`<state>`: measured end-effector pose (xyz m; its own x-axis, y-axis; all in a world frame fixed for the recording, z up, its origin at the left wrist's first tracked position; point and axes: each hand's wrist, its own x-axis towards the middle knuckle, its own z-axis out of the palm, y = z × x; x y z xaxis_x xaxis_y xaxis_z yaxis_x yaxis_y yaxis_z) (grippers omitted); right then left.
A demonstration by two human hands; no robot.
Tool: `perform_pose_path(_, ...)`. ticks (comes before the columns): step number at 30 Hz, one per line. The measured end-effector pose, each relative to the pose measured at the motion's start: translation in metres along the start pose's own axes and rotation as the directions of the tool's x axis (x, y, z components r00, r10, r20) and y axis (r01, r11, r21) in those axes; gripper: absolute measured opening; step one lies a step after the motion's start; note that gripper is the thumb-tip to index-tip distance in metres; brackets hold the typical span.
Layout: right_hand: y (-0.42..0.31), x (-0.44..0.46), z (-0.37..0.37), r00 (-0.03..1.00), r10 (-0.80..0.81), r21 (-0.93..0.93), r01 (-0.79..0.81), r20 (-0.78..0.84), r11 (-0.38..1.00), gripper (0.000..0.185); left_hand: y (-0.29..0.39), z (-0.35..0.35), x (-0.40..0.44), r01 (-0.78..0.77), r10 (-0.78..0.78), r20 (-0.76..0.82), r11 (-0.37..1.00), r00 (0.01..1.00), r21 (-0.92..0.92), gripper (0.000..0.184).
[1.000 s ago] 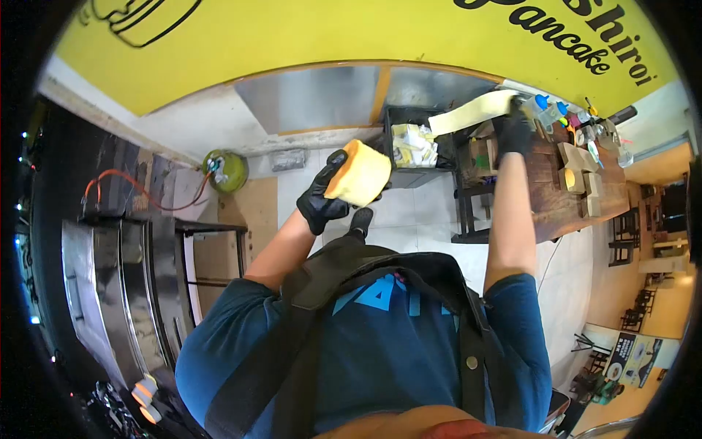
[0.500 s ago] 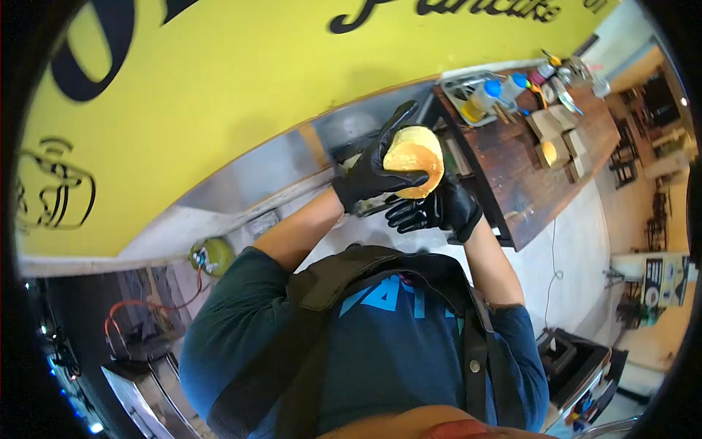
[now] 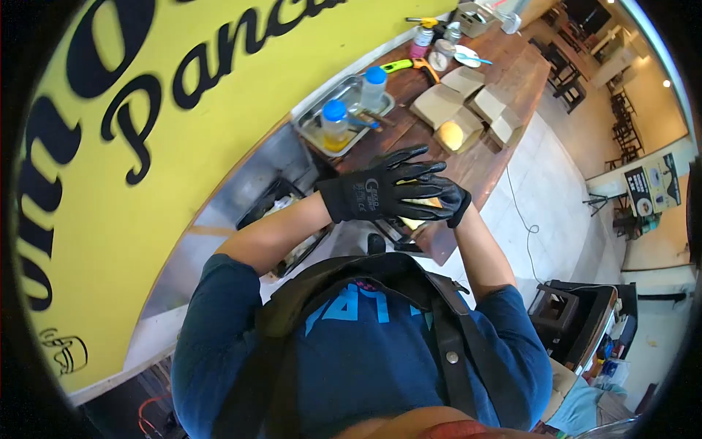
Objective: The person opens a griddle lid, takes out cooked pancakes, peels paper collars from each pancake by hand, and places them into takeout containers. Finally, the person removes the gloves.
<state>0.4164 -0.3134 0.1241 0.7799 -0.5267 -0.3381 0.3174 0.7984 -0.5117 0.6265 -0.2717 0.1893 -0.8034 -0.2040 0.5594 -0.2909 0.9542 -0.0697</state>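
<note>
A thick, fluffy yellow pancake (image 3: 414, 222) with a browned face is between my two black-gloved hands, mostly hidden by fingers. My left hand (image 3: 376, 192) reaches across it from the left, its long fingers laid over the top. On the far side, my right hand (image 3: 458, 202) wraps around the pancake's right edge. Past the hands, on the wooden table, an open cardboard box (image 3: 441, 110) holds another pancake (image 3: 450, 135). A second open cardboard box (image 3: 499, 117) stands beside it.
A metal tray (image 3: 311, 126) on the wooden table (image 3: 439, 238) carries blue-capped bottles (image 3: 336, 124) and tongs. Farther along lie a green-and-orange tool (image 3: 417, 67), a pink-labelled can (image 3: 422, 40) and a jar (image 3: 442, 55). A yellow lettered panel (image 3: 219, 110) borders the left. A cable (image 3: 523, 212) runs across the floor.
I have turned to the right, so the table and boxes are now nearer the middle of view. My hands have shifted, and the left fingers now cover the pancake.
</note>
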Motion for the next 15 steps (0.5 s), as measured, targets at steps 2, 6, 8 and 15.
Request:
perform_pose_path(2,-0.022,-0.001,-0.042,0.996,-0.073,0.056,0.075,-0.045,0.996,0.046,-0.027,0.034,0.022,-0.016,0.015,-0.024,1.0,1.0,-0.014,0.051)
perform_pose_path(6,-0.078,0.004,-0.121,0.984,-0.165,0.159,0.175,-0.073,0.972,0.045,-0.065,0.067,0.049,0.232,-0.224,0.083,0.967,0.971,-0.1,0.053)
perform_pose_path(8,-0.114,0.012,-0.155,0.973,-0.202,0.209,0.221,-0.111,0.952,0.045,-0.071,0.07,0.051,0.265,-0.26,0.109,0.964,0.959,-0.032,0.054)
perform_pose_path(15,-0.202,0.083,-0.307,0.815,-0.465,0.138,0.535,-0.346,0.833,0.039,-0.055,0.096,-0.015,0.619,-0.584,0.264,0.782,0.767,-0.07,0.065)
